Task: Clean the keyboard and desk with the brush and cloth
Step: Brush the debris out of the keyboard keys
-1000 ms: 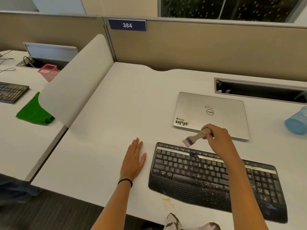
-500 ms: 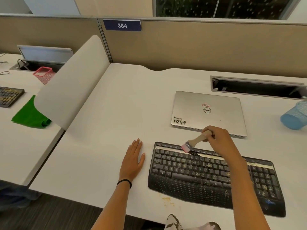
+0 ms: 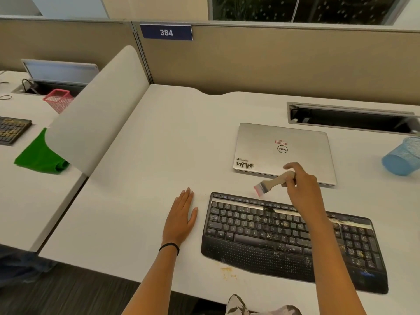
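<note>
Head view: brush (image 3: 271,181) was gripped by its handle in the right hand (image 3: 301,189), bristles held just beyond the top edge of the keyboard (image 3: 261,237), left hand (image 3: 181,214) was laid flat and open on the desk (image 3: 170,144) beside it; short light row-wise strokes were judged best, crumbs (image 3: 360,253) pushed toward one edge.

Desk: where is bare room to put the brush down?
Widest bare patch: between the curved divider, the left hand and the laptop. A smaller one: between laptop and blue cup. Crowded: between laptop and keyboard, where the right hand holds the brush.
</note>
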Available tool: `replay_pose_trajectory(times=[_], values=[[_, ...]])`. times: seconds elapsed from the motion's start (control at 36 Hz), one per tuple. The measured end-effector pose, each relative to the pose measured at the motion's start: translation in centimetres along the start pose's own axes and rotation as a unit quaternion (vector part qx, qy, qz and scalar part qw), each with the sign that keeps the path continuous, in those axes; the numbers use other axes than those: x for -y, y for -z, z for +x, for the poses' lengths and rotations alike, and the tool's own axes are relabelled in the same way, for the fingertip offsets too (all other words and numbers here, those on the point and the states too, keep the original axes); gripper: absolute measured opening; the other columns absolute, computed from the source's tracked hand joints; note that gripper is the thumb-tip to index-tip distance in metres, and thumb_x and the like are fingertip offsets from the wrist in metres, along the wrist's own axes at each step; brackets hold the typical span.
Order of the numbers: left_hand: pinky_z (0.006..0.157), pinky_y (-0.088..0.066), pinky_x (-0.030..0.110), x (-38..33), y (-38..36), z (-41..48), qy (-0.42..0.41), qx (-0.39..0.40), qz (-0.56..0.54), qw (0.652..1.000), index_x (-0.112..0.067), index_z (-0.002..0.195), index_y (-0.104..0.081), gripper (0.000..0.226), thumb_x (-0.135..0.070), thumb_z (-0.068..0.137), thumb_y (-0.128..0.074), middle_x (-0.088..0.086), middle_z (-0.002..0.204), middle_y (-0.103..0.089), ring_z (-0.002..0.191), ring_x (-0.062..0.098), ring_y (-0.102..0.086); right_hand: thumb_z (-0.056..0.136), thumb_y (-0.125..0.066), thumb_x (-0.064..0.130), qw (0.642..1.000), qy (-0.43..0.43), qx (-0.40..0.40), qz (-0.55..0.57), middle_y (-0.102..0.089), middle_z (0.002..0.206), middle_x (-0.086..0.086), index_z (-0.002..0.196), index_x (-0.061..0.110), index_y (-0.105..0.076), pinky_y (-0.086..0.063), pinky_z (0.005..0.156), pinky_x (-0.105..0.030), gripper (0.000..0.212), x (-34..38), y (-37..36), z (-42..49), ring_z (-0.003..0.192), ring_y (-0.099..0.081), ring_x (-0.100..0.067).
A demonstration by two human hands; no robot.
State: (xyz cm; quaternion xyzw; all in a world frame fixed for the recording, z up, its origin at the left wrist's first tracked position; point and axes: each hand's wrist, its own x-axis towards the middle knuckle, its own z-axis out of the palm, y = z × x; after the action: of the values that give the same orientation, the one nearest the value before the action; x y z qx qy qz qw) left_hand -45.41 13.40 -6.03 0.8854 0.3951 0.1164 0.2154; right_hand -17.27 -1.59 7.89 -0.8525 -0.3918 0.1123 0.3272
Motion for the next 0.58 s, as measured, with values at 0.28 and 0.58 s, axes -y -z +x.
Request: replay_pose_trajectory(times=[0.28,0.58], values=[[0.115,0.005,0.015,0.1,0.0,0.0,0.002,0.005,0.001,1.000,-0.018,0.149,-0.015,0.064,-0.049,0.094,-0.020,-0.008,0.155,-0.009,0.143,0.004,-0.004,0.094,-0.044,0.013,0.999,0.001,0.044,0.018,-0.067,0.074,-0.002,0.099,0.026,-0.053,-0.050,0.057,-0.038,0.017,0.6,-1.8,-0.3,0.065,-0.062,-0.020],[0.114,0.006,0.013,0.0,0.0,0.0,0.006,0.006,-0.002,1.000,-0.018,0.149,-0.015,0.064,-0.049,0.093,-0.019,-0.009,0.155,-0.008,0.143,0.005,-0.004,0.094,-0.049,0.013,0.994,0.007,0.094,0.053,-0.067,0.081,0.005,0.093,0.023,-0.059,-0.047,0.060,-0.025,0.014,-0.6,0.4,0.0,0.075,-0.068,-0.008]])
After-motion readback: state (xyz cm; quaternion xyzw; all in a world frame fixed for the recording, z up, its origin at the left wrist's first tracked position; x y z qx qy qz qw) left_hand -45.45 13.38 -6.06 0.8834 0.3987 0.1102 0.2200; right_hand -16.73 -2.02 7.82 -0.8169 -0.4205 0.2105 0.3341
